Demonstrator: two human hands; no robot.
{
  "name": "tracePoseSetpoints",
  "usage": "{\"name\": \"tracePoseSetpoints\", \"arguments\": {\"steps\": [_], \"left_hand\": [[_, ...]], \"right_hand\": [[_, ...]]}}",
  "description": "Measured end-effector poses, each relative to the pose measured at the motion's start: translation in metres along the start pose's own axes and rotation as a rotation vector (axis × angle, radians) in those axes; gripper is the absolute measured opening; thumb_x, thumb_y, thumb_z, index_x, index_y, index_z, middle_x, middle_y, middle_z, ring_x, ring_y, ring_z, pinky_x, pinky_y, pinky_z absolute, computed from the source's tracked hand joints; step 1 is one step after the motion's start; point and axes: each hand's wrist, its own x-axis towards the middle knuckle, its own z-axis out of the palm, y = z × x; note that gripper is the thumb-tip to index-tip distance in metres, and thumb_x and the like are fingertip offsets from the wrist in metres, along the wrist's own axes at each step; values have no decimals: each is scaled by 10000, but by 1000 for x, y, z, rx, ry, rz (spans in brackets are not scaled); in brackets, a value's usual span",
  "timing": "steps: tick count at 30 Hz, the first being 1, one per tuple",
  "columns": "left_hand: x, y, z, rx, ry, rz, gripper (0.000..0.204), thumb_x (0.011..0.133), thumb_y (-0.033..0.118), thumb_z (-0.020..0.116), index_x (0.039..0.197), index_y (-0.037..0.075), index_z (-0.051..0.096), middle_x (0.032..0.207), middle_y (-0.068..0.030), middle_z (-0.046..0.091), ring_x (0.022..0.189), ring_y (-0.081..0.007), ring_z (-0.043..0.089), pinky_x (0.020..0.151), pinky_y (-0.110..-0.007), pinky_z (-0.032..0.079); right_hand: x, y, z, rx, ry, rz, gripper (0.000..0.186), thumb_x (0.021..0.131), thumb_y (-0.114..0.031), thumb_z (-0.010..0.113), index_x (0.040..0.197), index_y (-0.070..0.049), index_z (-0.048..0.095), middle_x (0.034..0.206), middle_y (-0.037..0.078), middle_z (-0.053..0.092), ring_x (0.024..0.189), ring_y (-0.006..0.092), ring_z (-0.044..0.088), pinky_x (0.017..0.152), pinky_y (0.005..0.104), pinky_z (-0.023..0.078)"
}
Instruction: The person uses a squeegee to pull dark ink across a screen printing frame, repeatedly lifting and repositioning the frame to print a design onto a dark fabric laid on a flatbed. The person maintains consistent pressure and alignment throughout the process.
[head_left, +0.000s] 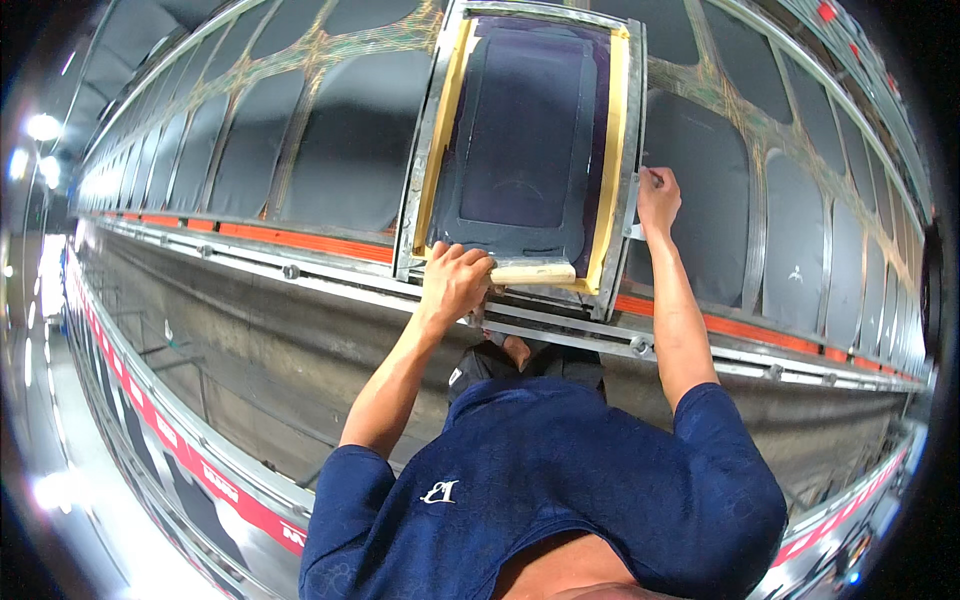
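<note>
A screen printing frame point(633, 100) with a dark mesh point(515, 130) and yellow tape along its inner sides sits over a long table. My left hand point(455, 280) is wrapped round the left end of a pale squeegee bar point(535, 273), which lies across the near end of the screen over dark ink. My right hand point(660, 200) is at the outer right side of the frame, fingers bent and pressed at its edge beside a small metal fitting; what exactly they hold is hidden.
The long table point(355, 140) carries rows of dark panels with patterned strips between them. A metal rail point(700, 360) with round fittings and an orange strip run along its near edge. A concrete-coloured trough lies below, and another railed table with a red band point(180, 450) is behind me.
</note>
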Motion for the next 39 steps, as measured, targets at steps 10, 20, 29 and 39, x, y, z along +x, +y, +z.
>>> {"name": "tracePoseSetpoints", "arguments": {"steps": [10,20,29,39], "left_hand": [[51,-34,18,-45,51,81,243,703,65,711,938,124,707,1009,18,723,797,-200,601,788,-390,431],[312,-167,72,75,-5,145,295,755,83,728,1035,176,749,1088,3,725,994,-225,635,956,-427,432],[451,-208,55,-68,-197,44,334,735,347,872,982,137,792,833,-107,754,827,-318,725,840,-452,532],[429,-191,56,-4,-333,-45,326,734,374,863,980,172,795,867,-110,764,863,-320,734,816,-440,566]], "right_hand": [[4,21,15,-149,-66,106,251,916,-286,686,978,-43,700,880,185,727,867,390,710,768,441,520],[110,-28,39,-223,-310,-322,382,873,-313,769,1141,-48,708,1109,140,727,1017,310,691,899,408,545],[254,-154,159,-638,-809,-589,389,787,-349,816,1085,-112,736,920,141,747,962,347,698,941,458,498],[224,-128,173,-675,-829,-547,298,759,-291,837,980,-99,781,908,181,755,900,359,729,844,450,551]]}}
